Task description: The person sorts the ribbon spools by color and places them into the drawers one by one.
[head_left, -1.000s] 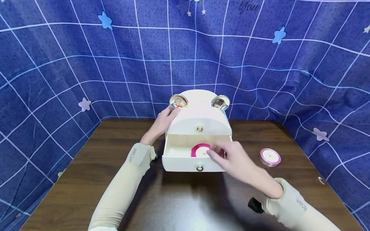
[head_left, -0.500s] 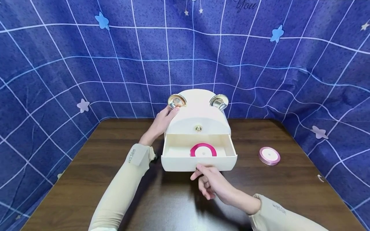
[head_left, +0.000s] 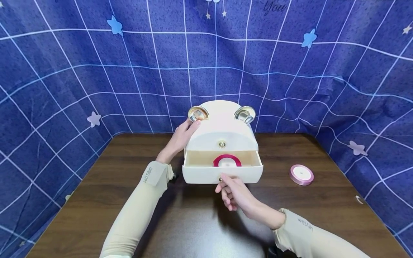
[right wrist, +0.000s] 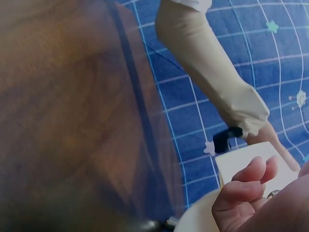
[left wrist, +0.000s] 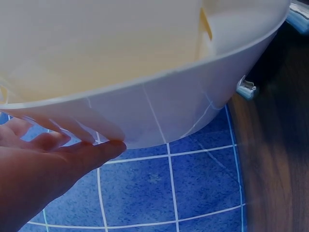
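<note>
A white storage box (head_left: 222,123) with a rounded top and two shiny metal ear-like discs stands on the table. Its lower drawer (head_left: 200,175) is partly pulled out. Inside lies a magenta ribbon spool (head_left: 227,162) with a white centre, its near part hidden by the drawer front. Against the box's left side rests my left hand (head_left: 179,139), thumb and fingers extended along the wall (left wrist: 159,111). With my right hand (head_left: 238,195) I pinch the lower drawer's small gold knob (head_left: 221,180), the other fingers curled underneath.
A light pink ribbon spool (head_left: 301,174) lies flat on the brown wooden table (head_left: 135,179), to the right of the box. A blue gridded cloth (head_left: 155,79) with stars hangs behind and around the table. Above, the upper drawer's gold knob (head_left: 222,144) faces forward.
My right hand has come out from over the drawer, gone down to its knob and moved forward. The lower drawer has slid partway in with the magenta spool. My left hand stays put.
</note>
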Motion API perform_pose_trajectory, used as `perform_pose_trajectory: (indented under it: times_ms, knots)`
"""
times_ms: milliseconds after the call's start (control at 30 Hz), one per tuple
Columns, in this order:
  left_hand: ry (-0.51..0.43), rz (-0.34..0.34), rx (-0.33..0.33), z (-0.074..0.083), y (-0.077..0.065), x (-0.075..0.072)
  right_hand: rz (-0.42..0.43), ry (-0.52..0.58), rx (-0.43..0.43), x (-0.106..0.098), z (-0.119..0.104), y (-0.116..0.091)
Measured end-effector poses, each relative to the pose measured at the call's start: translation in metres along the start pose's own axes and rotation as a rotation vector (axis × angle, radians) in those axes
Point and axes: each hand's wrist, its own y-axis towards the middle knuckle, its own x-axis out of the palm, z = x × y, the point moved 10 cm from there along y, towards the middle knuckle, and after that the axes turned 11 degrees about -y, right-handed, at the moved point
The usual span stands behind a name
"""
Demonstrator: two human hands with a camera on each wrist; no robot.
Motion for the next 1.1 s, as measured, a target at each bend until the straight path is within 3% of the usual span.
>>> perform_pose_trajectory:
  times_ms: [433,800,967,1100]
  knots:
    - [-0.032,-0.013,-0.004,-0.004,0.000,0.001,0.017,0.005,-0.014,-0.013,-0.004,0.026]
    - [0.005,-0.010,0.029,0.000,0.001,0.001,0.068,-0.004,-0.018,-0.032,-0.007,0.050]
    - [0.006,-0.018,0.018,-0.002,0.001,0.002,0.042,-0.081,-0.014,-0.030,0.007,0.049]
    - [-0.006,-0.017,0.009,-0.001,0.001,0.001,-0.038,-0.090,0.084,-0.021,0.033,0.047]
